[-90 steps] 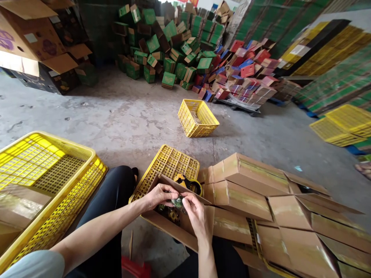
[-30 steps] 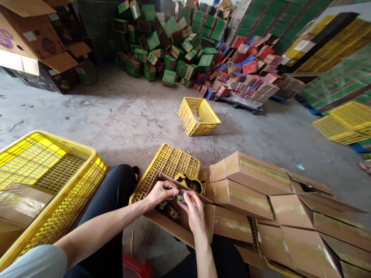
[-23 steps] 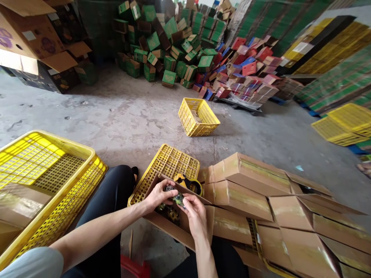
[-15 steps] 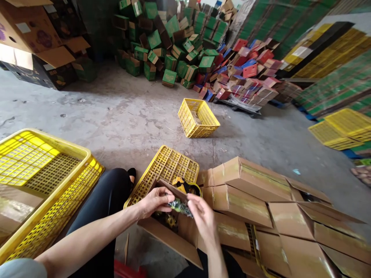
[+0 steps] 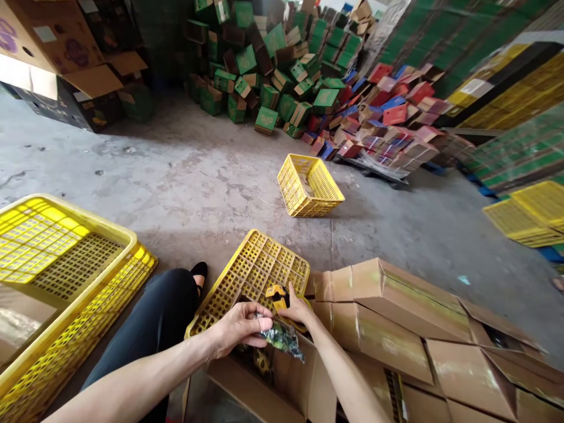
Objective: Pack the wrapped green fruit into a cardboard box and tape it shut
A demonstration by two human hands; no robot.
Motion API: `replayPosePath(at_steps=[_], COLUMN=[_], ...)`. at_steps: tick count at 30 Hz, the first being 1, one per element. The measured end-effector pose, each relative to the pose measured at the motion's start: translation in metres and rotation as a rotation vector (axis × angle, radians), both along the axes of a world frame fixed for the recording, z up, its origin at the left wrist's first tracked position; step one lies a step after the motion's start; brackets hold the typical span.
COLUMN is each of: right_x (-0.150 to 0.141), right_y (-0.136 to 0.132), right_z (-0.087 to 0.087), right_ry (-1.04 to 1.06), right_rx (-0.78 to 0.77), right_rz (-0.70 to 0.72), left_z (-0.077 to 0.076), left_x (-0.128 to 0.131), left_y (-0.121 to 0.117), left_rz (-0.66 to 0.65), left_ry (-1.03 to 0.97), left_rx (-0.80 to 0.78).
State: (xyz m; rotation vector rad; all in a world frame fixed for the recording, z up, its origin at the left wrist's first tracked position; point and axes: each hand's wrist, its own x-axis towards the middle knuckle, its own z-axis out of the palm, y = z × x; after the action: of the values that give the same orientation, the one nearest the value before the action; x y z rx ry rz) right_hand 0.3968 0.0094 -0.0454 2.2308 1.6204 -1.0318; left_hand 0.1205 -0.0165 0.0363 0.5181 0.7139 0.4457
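Currently left fingers [image 5: 264,324] pinch a packet [image 5: 283,339] over the open box [image 5: 253,390], right fingers' [image 5: 291,292] dispenser [image 5: 276,295] grip unclear.

The right hand [image 5: 298,308] has let go of the clear packet [image 5: 281,338] and moved up to about two o'clock of the left hand [image 5: 241,328], where it now partly covers the yellow-and-black tape dispenser [image 5: 277,292]; whether it has closed on that cannot be told. Its forearm, which rose from almost six o'clock, now slants in from five. The left hand alone now pinches the packet, whose freed end has dropped toward four o'clock, baring more of its length. At eight o'clock, the pale sleeve has slipped out of view.
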Motion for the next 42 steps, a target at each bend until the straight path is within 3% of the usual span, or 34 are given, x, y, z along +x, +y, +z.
replayPosePath(at_steps=[2, 5, 7, 10, 13, 16, 20, 24, 33, 42], right_x=[0.005, 0.021, 0.031, 0.035, 0.025, 0.005, -0.026, -0.056, -0.103, -0.11], right_y=[-0.002, -0.009, -0.02, -0.053, -0.099, -0.144, -0.181, -0.192, -0.169, -0.156], right_z=[0.004, 0.03, 0.06, 0.117, 0.172, 0.201, 0.199, 0.19, 0.219, 0.208], right_ry=[0.066, 0.195, 0.272, 0.557, 0.606, 0.637, 0.676, 0.705, 0.557, 0.546], right_rx=[0.025, 0.116, 0.192, 0.334, 0.379, 0.296, 0.277, 0.269, 0.272, 0.237], right_rz=[-0.047, -0.093, -0.149, -0.394, -0.401, -0.369, -0.378, -0.381, -0.281, -0.221], left_z=[0.0, 0.001, 0.002, 0.001, 0.0, 0.0, -0.001, -0.006, -0.012, -0.007], left_x=[-0.001, -0.003, -0.006, -0.009, -0.009, -0.007, -0.005, -0.006, -0.007, -0.02], left_y=[0.004, 0.008, 0.01, 0.012, 0.01, 0.004, -0.006, -0.012, -0.017, -0.007], left_rz=[-0.007, -0.004, 0.009, 0.036, 0.063, 0.087, 0.082, 0.102, 0.027, 0.024], left_ry=[0.004, -0.003, -0.01, -0.001, 0.013, 0.008, -0.002, 0.013, 0.024, 0.089], left_rx=[-0.014, 0.008, 0.043, 0.101, 0.171, 0.232, 0.3, 0.361, 0.433, 0.84])
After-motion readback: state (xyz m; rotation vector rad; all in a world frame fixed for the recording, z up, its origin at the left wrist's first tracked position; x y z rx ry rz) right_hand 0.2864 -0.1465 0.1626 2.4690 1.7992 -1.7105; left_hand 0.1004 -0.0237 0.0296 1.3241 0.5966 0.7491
